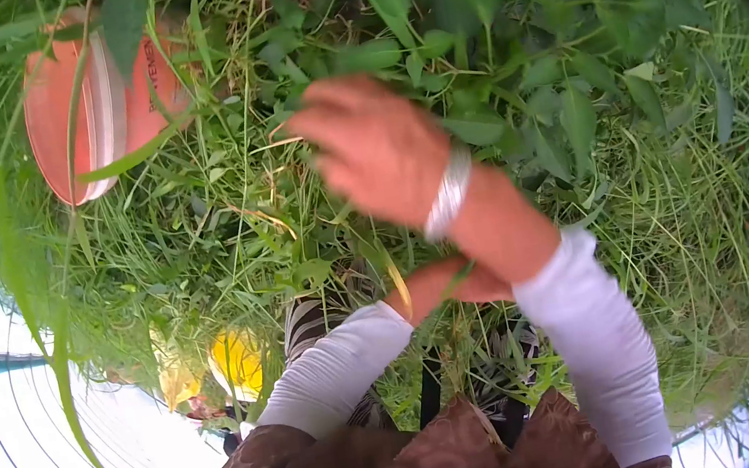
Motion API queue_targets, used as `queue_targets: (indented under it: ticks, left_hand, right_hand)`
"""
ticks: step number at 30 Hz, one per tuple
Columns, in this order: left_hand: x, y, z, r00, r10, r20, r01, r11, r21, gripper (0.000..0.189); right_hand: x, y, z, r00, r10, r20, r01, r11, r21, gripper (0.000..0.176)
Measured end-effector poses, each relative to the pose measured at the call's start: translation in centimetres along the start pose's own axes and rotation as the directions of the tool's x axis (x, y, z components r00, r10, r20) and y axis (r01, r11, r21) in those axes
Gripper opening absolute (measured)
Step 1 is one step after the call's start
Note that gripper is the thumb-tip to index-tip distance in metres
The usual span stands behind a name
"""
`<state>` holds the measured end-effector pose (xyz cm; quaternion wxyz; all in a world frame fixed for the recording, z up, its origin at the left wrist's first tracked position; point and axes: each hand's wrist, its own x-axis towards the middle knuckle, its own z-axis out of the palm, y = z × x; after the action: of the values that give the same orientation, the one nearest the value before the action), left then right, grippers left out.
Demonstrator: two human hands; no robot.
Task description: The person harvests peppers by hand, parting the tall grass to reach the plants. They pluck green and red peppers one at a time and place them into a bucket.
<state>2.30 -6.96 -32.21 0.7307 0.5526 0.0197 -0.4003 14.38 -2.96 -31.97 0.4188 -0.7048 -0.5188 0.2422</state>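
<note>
Two bare hands work low in thick greenery, the arms crossing in front of the body. The right hand [371, 147] reaches furthest forward, with a silver bracelet [448, 192] at its wrist. Its fingers bend down into the near edge of a broad-leaved green plant [501, 41], touching the leaves. The hand is blurred, so I cannot tell whether it grips a stem or only rests among the leaves.

The plant spreads ahead and to the right of that hand, its stems rising towards the top of the view. The left hand [445, 283] sits closer to the body, tucked just under the right forearm among blades of long green grass [228, 227]. Most of it is covered, so I cannot tell whether it is closed or loose. The right hand is clearly the nearer of the two to the plant.

Ahead and to the left, well apart from both hands, an orange plastic bowl with a pale band [74, 104] lies tilted on its edge in the grass. White sleeves [607, 364] cover both forearms. Zebra-striped trousers [310, 321] and a brown patterned garment [409, 466] show below.
</note>
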Motion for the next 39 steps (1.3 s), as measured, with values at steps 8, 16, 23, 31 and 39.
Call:
queue_targets:
  ticks: [8, 16, 23, 31, 39]
  left_hand:
    - [-4.5, -1.8, -7.4, 0.810, -0.188, -0.555, -0.393, 0.529, -0.752, 0.030]
    - [-7.3, -3.5, -10.2, 0.189, -0.418, -0.889, -0.535, 0.715, -0.450, 0.036]
    - [-8.7, -4.0, -12.2, 0.032, -0.372, -0.928, -0.625, 0.717, -0.309, 0.052]
    - [-9.4, -2.9, -13.7, 0.068, -0.402, -0.913, -0.612, 0.706, -0.357, 0.049]
    - [-9.3, -3.0, -13.9, 0.024, -0.405, -0.914, -0.540, 0.764, -0.352, 0.040]
  right_hand:
    - [-6.1, 13.5, -0.1, 0.887, 0.352, 0.298, -0.248, 0.909, -0.334, 0.036]
    - [-2.3, 13.8, -6.3, 0.566, 0.808, 0.166, -0.479, 0.158, 0.864, 0.026]
    - [-1.7, 15.3, -8.2, 0.808, 0.588, 0.028, -0.017, -0.024, 1.000, 0.027]
    - [-2.8, 2.4, 0.2, 0.729, 0.428, 0.534, -0.674, 0.310, 0.671, 0.016]
    - [-5.1, 1.3, 10.7, 0.852, 0.483, 0.202, -0.510, 0.852, 0.115, 0.037]
